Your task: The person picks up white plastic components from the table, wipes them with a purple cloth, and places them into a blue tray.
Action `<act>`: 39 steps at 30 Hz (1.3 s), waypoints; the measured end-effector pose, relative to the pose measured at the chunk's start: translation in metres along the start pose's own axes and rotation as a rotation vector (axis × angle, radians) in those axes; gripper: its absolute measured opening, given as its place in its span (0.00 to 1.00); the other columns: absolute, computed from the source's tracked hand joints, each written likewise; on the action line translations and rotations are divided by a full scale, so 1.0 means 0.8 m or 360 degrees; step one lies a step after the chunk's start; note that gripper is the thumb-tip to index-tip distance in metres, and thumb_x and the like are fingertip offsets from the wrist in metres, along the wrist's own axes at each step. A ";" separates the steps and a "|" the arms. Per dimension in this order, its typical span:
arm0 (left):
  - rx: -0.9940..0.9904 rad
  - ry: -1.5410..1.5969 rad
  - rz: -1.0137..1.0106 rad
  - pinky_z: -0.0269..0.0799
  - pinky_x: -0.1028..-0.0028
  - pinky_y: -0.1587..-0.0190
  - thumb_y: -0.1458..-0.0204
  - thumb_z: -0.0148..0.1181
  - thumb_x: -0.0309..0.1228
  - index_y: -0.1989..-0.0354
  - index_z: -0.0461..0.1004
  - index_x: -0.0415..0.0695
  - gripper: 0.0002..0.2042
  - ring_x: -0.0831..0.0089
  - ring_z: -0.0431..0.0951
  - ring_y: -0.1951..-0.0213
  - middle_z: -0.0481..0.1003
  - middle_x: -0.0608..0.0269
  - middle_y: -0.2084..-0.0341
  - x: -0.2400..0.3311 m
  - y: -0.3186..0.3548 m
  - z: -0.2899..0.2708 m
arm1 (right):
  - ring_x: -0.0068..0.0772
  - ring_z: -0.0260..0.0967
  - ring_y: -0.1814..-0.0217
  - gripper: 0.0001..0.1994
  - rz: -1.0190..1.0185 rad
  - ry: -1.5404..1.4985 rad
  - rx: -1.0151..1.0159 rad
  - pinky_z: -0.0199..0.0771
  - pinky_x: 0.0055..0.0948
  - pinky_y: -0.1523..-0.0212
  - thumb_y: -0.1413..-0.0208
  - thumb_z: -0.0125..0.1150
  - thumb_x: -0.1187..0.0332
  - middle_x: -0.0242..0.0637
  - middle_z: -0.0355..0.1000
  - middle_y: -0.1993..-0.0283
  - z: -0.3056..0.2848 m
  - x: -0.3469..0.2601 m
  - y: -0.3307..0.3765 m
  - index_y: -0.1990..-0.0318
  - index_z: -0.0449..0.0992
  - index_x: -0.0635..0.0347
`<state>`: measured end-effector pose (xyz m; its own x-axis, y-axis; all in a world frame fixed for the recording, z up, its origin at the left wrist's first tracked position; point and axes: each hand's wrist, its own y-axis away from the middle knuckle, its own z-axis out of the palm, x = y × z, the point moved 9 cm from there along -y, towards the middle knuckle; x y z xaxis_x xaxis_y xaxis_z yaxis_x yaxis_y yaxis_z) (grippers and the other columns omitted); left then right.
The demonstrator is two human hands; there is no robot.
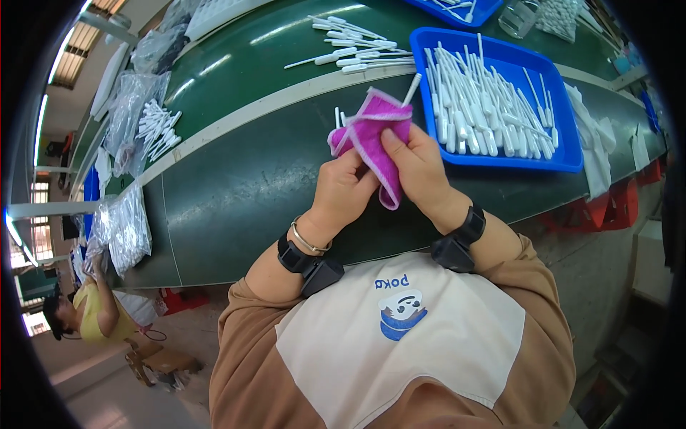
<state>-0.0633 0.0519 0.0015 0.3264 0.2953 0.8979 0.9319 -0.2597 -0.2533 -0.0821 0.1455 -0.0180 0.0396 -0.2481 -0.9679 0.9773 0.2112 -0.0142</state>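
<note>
Both hands, the left hand [341, 189] and the right hand [418, 168], have their grip clamped on a purple cloth [375, 132] wrapped around white plastic sticks [411, 89]. The cloth is just left of the blue tray [572, 154], above the green surface [236, 179].

A: Bright, even light fell from above, and pale streaks of glare ran along the green table [236, 179].
B: Centre was sharp; fisheye bent the edges, dark vignette ringed the corners
</note>
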 end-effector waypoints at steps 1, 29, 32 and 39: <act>-0.0094 0.0125 -0.0179 0.63 0.79 0.80 0.55 0.54 0.25 0.68 0.70 0.39 0.06 0.79 0.69 0.82 0.71 0.64 0.84 -0.007 0.000 0.006 | 0.19 0.65 0.62 0.12 -0.0032 -0.0175 0.0117 0.65 0.19 0.60 0.44 0.43 0.67 0.32 0.68 0.61 -0.014 -0.010 -0.002 0.54 0.64 0.62; -0.0399 0.0420 -0.0347 0.55 0.84 0.83 0.49 0.50 0.32 0.71 0.70 0.39 0.09 0.85 0.63 0.83 0.67 0.71 0.85 -0.011 0.002 0.015 | 0.19 0.65 0.67 0.12 -0.0554 -0.0092 0.0590 0.65 0.17 0.67 0.44 0.44 0.64 0.33 0.69 0.66 -0.085 -0.060 0.001 0.58 0.67 0.62; -0.0701 0.0892 -0.0783 0.55 0.84 0.83 0.49 0.49 0.33 0.72 0.70 0.38 0.10 0.85 0.63 0.83 0.67 0.71 0.85 -0.022 0.016 0.032 | 0.18 0.65 0.68 0.12 -0.0637 0.0212 0.0561 0.65 0.16 0.68 0.44 0.44 0.64 0.32 0.69 0.67 -0.082 -0.072 0.008 0.59 0.68 0.62; -0.0583 0.0521 -0.0426 0.51 0.87 0.83 0.49 0.49 0.33 0.72 0.70 0.39 0.09 0.88 0.59 0.85 0.66 0.70 0.85 -0.003 0.003 -0.002 | 0.21 0.66 0.67 0.12 -0.1182 0.0920 0.0717 0.67 0.18 0.66 0.44 0.45 0.63 0.33 0.69 0.66 -0.078 -0.119 0.029 0.58 0.67 0.61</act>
<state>-0.0625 0.0489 -0.0006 -0.0344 0.1093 0.9934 0.8404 -0.5349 0.0880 -0.0763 0.2332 0.0578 -0.5924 0.3442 -0.7284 0.7069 -0.2115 -0.6749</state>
